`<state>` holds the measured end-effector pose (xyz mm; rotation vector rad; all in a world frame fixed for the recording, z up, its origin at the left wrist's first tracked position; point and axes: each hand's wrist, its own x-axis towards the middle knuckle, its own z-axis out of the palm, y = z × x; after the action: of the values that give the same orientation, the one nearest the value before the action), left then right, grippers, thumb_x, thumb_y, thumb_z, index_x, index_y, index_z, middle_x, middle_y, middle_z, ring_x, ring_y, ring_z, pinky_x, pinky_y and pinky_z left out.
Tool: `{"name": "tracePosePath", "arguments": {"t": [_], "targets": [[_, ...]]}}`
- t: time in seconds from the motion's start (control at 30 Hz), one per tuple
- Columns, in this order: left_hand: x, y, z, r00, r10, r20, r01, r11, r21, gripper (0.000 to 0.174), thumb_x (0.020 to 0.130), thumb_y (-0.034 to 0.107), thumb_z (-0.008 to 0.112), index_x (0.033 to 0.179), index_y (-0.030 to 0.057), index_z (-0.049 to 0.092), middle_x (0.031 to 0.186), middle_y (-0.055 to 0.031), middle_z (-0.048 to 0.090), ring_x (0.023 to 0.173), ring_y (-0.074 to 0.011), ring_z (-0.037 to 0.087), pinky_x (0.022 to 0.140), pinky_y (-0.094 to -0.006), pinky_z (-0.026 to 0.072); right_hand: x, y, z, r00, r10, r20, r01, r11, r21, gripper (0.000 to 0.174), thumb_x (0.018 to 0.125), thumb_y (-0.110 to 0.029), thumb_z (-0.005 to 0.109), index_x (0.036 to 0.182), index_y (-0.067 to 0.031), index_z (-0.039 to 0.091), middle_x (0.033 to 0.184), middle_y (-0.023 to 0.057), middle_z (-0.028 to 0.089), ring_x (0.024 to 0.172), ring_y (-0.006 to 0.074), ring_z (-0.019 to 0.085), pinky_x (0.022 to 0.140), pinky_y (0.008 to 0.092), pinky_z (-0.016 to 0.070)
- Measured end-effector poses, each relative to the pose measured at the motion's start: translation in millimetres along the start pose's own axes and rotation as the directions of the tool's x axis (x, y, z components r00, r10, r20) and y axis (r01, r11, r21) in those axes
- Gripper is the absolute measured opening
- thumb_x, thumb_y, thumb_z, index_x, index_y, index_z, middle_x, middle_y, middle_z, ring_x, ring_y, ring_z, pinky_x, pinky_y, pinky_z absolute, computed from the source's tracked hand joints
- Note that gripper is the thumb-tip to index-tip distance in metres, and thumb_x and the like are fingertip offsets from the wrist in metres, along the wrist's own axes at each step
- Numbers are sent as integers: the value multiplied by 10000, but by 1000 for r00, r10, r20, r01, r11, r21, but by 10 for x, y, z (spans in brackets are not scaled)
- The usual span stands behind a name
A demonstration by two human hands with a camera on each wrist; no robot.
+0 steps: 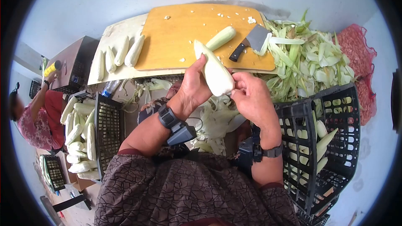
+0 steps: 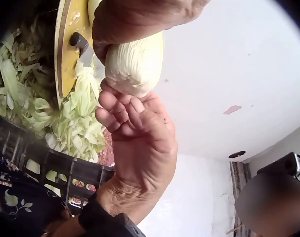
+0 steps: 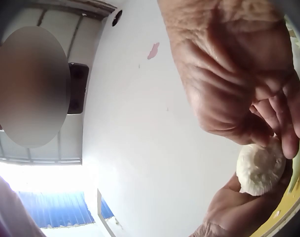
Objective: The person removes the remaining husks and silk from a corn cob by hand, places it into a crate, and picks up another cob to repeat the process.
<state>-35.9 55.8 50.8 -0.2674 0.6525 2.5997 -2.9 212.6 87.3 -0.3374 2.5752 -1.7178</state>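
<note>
A pale, husked corn cob lies tilted in the left hand, whose fingers and thumb grip its side. At the cob's near, broad end are the bent fingers of the right hand, thumb and fingertips pinching there. In the left wrist view the right hand touches the bottom end of the cob. The right wrist view shows the cob's round end between both hands. Behind it, another cob lies on the yellow board, left of a cleaver with a black handle.
Several cobs lie left of the board. A heap of husks and a red net sack are at the right. Black crates stand at the right and left, beside piled cobs. Another person is far left.
</note>
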Motion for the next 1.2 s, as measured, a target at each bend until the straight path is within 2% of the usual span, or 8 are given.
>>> {"name": "tracePosePath", "arguments": {"t": [0.07, 0.13, 0.23, 0.27, 0.37, 0.57, 0.63, 1.2], "targets": [[2, 1, -59, 1000, -1, 2, 1, 1000, 13, 505, 929, 391, 346, 1144, -59, 426, 1051, -222, 546, 992, -334, 551, 887, -459, 445, -18, -77, -60, 986, 107, 131, -85, 982, -167, 301, 762, 93, 488, 1056, 67, 544, 850, 116, 627, 733, 124, 587, 678, 250, 481], [-38, 18, -93, 1000, -13, 22, 12, 998, 56, 431, 872, 291, 510, 1145, -33, 432, 1044, -197, 551, 988, -316, 550, 883, -444, 447, -18, -39, -59, 997, 65, 52, -57, 989, -139, 293, 760, 86, 493, 1046, 64, 551, 844, 119, 627, 737, 126, 587, 687, 252, 478], [-110, -13, -58, 989, 98, 108, -125, 952, 278, 425, 816, 196, 593, 1163, 9, 432, 1036, -167, 556, 987, -294, 550, 879, -428, 449, 3, -43, -74, 998, 31, -55, -35, 996, -79, 247, 775, 50, 530, 1019, 52, 570, 830, 115, 628, 746, 126, 586, 706, 252, 470], [-118, -7, -59, 992, 47, 120, -79, 957, 279, 457, 777, 118, 627, 1182, 49, 427, 1037, -130, 560, 997, -248, 545, 883, -400, 445, 11, -65, -73, 994, 38, -105, -46, 996, -79, 219, 781, 34, 549, 997, 52, 578, 821, 109, 631, 739, 122, 586, 700, 251, 472], [-134, -68, -50, 990, 23, 142, -76, 921, 383, 481, 768, 96, 628, 1196, 48, 415, 1066, -101, 551, 1013, -216, 536, 889, -383, 440, 41, -16, -38, 972, -37, -233, 14, 995, -99, 165, 767, -83, 633, 893, 23, 619, 738, 142, 644, 661, 215, 641, 622, 301, 490], [-185, -199, 58, 982, 51, 181, -136, 857, 496, 530, 731, -17, 614, 1223, 23, 423, 1047, -59, 554, 950, -143, 535, 847, -292, 435, 46, -54, -36, 941, -33, -335, 29, 999, -18, 147, 758, -84, 643, 843, 35, 624, 682, 137, 636, 597, 198, 624, 576, 291, 474], [-207, -202, 57, 978, 64, 196, -170, 789, 591, 519, 730, -33, 612, 1216, 19, 435, 1040, -41, 553, 937, -123, 533, 838, -270, 439, 39, -67, -44, 942, -39, -334, 23, 998, -53, 120, 802, -27, 609, 878, 65, 616, 692, 35, 613, 597, 56, 516, 551, 211, 434], [-205, -261, 66, 975, 109, 193, -220, 573, 790, 589, 684, -60, 690, 1220, 21, 463, 1060, -13, 548, 948, -88, 512, 831, -243, 457, 47, -26, -78, 910, -26, -413, 28, 1000, 0, 100, 813, -8, 585, 869, 69, 615, 703, 53, 624, 617, 66, 571, 558, 198, 454]]}}
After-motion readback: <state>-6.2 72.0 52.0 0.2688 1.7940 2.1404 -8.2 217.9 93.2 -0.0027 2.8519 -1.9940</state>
